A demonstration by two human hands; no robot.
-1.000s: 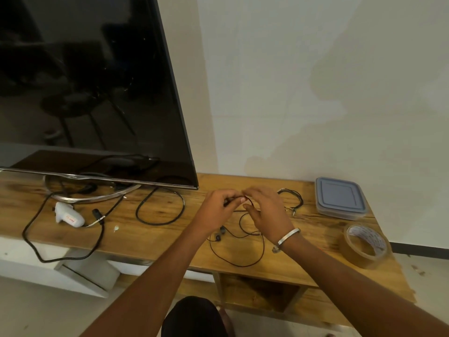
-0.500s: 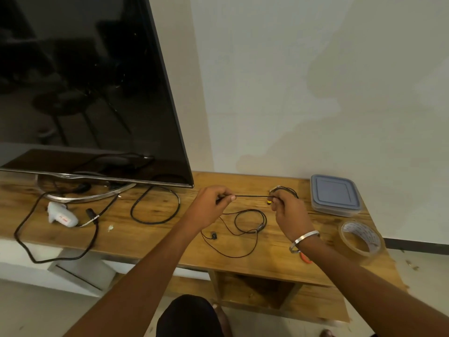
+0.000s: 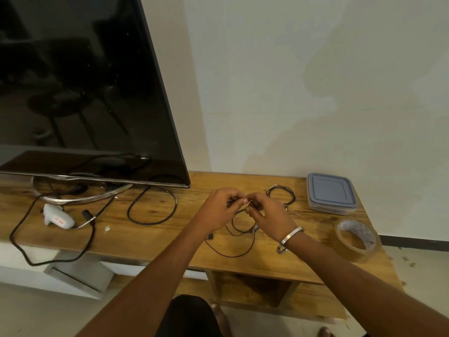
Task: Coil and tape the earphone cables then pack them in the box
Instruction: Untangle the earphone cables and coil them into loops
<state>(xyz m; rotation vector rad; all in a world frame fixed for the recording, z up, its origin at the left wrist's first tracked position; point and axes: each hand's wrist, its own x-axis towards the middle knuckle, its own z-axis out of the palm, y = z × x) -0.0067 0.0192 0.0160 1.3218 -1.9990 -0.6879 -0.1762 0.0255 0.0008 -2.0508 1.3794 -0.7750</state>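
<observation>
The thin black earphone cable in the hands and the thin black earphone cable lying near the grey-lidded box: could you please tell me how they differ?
The thin black earphone cable in the hands trails in loose loops over the wooden table; the thin black earphone cable near the grey-lidded plastic box lies in a small coil. The left hand and right hand pinch the first; the second lies untouched. Both are thin, black and outside the closed box.

A thin black earphone cable (image 3: 234, 242) is being held up at one end, its loops lying loose on the bench (image 3: 155, 237). A coiled cable (image 3: 280, 194) is lying near the closed blue box (image 3: 330, 193) and tape roll (image 3: 356, 239).
</observation>
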